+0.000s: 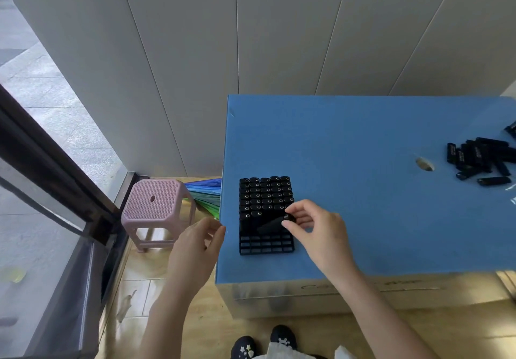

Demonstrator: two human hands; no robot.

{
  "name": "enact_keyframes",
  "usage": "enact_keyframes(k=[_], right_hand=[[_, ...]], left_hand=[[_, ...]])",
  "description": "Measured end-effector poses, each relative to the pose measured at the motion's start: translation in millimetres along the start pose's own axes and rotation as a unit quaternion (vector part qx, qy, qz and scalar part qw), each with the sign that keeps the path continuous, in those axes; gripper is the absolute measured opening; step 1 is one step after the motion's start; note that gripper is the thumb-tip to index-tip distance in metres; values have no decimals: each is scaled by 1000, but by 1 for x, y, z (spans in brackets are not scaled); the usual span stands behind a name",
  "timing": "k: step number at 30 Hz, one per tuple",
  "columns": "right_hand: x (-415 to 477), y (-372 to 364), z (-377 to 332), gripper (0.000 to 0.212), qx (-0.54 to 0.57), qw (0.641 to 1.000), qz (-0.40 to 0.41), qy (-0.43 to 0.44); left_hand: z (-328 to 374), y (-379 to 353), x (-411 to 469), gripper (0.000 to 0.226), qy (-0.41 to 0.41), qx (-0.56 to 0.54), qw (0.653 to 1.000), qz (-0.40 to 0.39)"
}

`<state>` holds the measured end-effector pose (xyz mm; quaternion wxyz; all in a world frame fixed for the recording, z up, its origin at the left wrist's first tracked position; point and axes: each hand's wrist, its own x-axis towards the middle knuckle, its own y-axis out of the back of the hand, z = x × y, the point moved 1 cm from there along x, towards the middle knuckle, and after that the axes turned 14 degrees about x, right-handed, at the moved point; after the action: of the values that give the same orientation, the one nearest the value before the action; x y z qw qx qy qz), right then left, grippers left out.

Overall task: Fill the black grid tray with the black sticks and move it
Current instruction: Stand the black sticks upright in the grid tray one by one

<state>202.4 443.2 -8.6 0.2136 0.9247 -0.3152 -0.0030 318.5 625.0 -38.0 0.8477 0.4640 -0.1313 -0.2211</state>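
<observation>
As right hand [315, 230] pinches stick [272, 224], lettering [478, 152] illegible

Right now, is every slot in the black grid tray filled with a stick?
No, the nearest rows of the black grid tray are empty, and the right hand pinches a stick.

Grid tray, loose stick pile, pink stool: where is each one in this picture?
black grid tray [266, 247], head view, on its empty front rows.
loose stick pile [480, 156], head view, on the middle of the heap.
pink stool [163, 191], head view, on its seat top.
</observation>
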Motion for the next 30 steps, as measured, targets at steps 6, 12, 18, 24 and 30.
enact_keyframes(k=[6,12,18,24,30], right_hand=[[8,-7,3,14,-95,992,-23,85],[19,-13,4,10,-106,984,-69,126],[25,-12,-2,7,-126,972,-114,160],[30,-9,-6,15,-156,966,-153,136],[33,-10,-11,17,-186,960,-163,128]], left_hand=[[0,-2,0,19,-22,107,994,-26],[-2,-1,0,21,-29,108,993,-37],[0,0,1,22,-47,108,992,-46],[-5,1,-3,23,-57,102,992,-44],[-4,1,-6,22,-71,97,991,-53]])
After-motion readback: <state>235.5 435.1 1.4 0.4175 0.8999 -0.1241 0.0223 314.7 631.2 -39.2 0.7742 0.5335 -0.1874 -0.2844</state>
